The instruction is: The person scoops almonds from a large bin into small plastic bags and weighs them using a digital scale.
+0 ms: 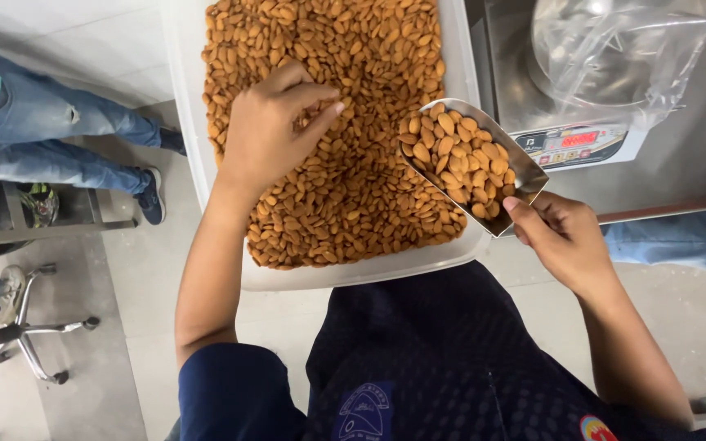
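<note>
A white tray [192, 122] full of brown almonds [345, 188] lies in front of me. My left hand [267, 131] hovers over the almonds with its fingertips pinched together, apparently on a few nuts. My right hand [561, 237] grips the handle end of a metal scoop [525, 167] heaped with almonds, held over the tray's right edge.
A steel weighing scale [582, 147] with a lit display stands to the right, its pan covered by a clear plastic bag [614, 49]. Another person in jeans and sneakers [83, 131] sits at the left. A chair base [26, 335] stands on the floor at lower left.
</note>
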